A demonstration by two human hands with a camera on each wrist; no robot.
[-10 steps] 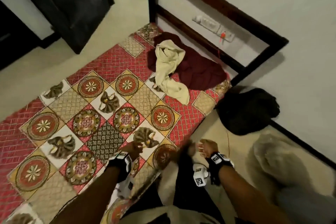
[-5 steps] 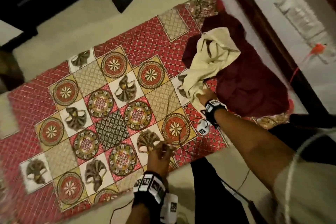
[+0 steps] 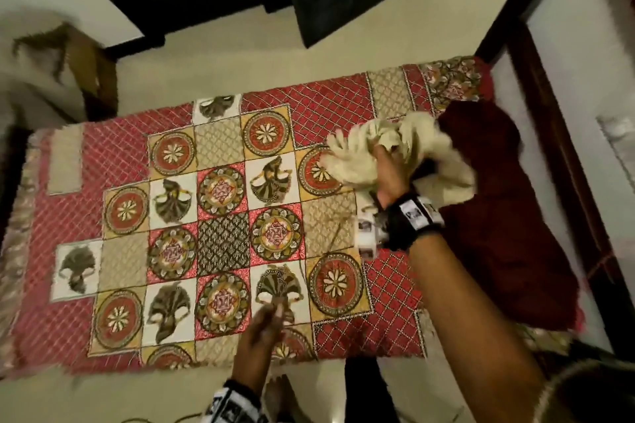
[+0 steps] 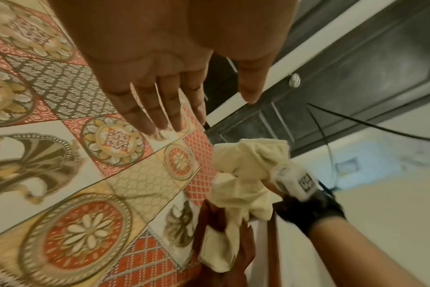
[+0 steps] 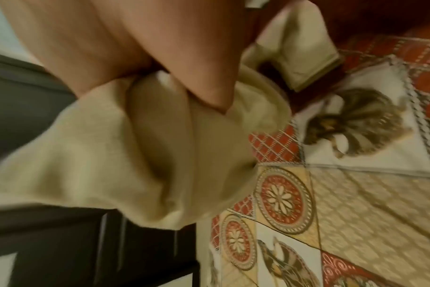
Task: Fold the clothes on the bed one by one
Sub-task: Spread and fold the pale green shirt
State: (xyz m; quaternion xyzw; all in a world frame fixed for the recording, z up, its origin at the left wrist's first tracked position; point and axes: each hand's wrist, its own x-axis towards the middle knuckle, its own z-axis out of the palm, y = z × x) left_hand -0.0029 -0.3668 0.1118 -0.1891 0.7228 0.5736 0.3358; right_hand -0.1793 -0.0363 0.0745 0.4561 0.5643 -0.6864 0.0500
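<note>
The right hand (image 3: 390, 170) has gone from just reaching the edge of the cream garment (image 3: 395, 154) half a second ago to clenching a bunch of it: in the right wrist view the thumb and fingers (image 5: 204, 93) pinch a thick fold of the cream cloth, and the rest hangs bunched and blurred around and beyond the hand. Most of the garment now looks lifted off the bed (image 3: 223, 216), though a trailing end below the wrist still seems to lie against the maroon garment (image 3: 498, 216), which stays heaped just to the right of that hand. The left hand (image 3: 264, 326) has moved forward over the bedspread; it is released, fingers straight and together, holding nothing, and I cannot tell whether it touches the cover or hovers just above it. It sits well apart from the right hand, nearer the person. I judge this to be the start of the first fold: one piece has been picked from the pile, and the patterned stretch between the two hands looks like the place to spread it. The bunched grip means the cloth will need shaking out or a second hold before any crease can be made.
</note>
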